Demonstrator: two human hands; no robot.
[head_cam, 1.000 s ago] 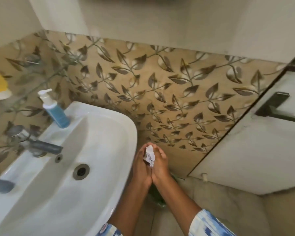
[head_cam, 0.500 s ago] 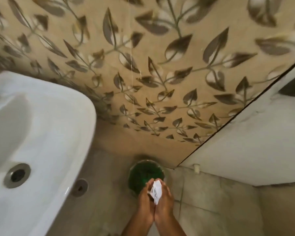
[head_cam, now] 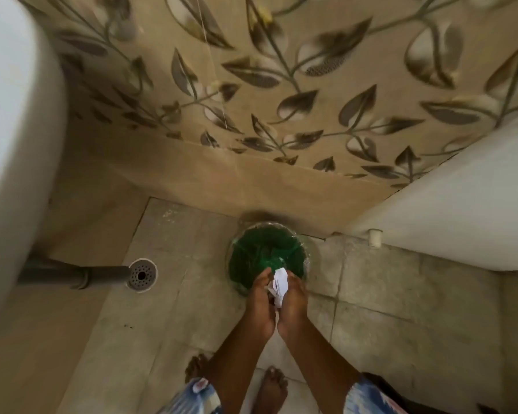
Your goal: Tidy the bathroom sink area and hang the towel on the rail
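Observation:
A crumpled white paper scrap (head_cam: 278, 283) is pressed between my two hands. My left hand (head_cam: 259, 306) and my right hand (head_cam: 293, 306) are held side by side, fingers curled around the scrap. They hover just over the near rim of a small green bin (head_cam: 260, 252) that stands on the floor against the leaf-patterned wall. The white sink (head_cam: 15, 144) fills the left edge, seen from the side and below. No towel or rail is in view.
A grey drain pipe (head_cam: 72, 276) runs from under the sink to a round floor drain (head_cam: 142, 274). A white door (head_cam: 461, 216) closes off the right side. My bare feet (head_cam: 271, 386) stand on the grey floor tiles below my hands.
My view has tipped down from the sink top to the floor. My hands, still holding the paper scrap, have come lower and now hang over the green bin.

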